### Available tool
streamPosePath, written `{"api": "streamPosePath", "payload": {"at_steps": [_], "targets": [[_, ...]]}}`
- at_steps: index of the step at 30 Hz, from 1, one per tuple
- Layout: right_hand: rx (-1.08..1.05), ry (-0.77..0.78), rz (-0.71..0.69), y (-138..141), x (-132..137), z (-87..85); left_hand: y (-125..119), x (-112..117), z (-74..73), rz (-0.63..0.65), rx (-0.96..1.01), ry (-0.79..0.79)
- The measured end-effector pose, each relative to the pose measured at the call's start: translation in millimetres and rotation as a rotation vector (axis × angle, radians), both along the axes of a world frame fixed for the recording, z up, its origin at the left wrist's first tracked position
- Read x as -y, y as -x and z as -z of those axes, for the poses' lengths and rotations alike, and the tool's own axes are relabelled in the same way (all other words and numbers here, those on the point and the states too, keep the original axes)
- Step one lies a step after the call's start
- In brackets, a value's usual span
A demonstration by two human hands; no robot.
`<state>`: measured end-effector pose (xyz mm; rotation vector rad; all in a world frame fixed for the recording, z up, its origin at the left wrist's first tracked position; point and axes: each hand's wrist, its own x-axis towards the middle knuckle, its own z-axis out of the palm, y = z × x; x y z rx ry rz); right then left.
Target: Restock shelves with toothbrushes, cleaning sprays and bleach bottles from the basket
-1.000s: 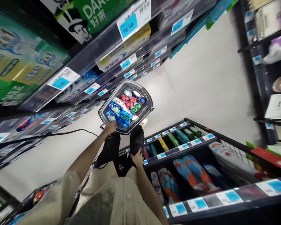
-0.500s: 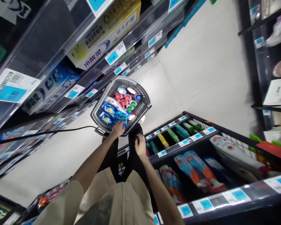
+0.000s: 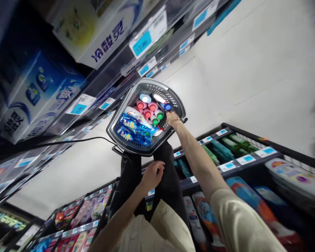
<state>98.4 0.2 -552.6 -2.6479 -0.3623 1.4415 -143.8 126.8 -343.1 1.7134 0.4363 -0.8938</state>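
A grey-black shopping basket (image 3: 111, 130) stands on the floor by my legs. Inside lie bottles with red caps (image 3: 147, 113) and green caps (image 3: 160, 115), a bottle with a blue cap (image 3: 167, 106), and glossy blue packs (image 3: 133, 126) at the near left. My right hand (image 3: 174, 119) reaches over the basket's right side, fingers bent in beside the blue cap; what they grip is hidden. In front of my thighs hangs my left hand (image 3: 152, 175), fingers curled closed, with nothing visible in it.
Shelves with boxed goods (image 3: 39, 94) and price tags rise close on the left. A low shelf (image 3: 241, 154) of bottles and packs is on the right. A black cord (image 3: 76, 141) runs from the left towards the basket. Pale floor (image 3: 238, 70) stretches ahead.
My left hand has left the blue packs and drawn back before my legs. My right hand has moved forward from my thigh to the basket's right side. The view has shifted.
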Motion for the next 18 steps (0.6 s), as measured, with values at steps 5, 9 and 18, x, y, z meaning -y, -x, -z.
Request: {"api": "streamPosePath", "payload": {"at_steps": [5, 9, 18], "targets": [[-0.034, 0.062, -0.136, 0, -1, 53.7, 49, 14, -16.5, -0.219, -0.134, 0.028], [0.009, 0.066, -0.189, 7, 2, 80.2, 61, 32, -14.2, -0.3, -0.146, -0.011], [0.148, 0.012, -0.12, 23, 9, 109.7, 59, 47, 0.5, -0.272, -0.078, -0.064]]}}
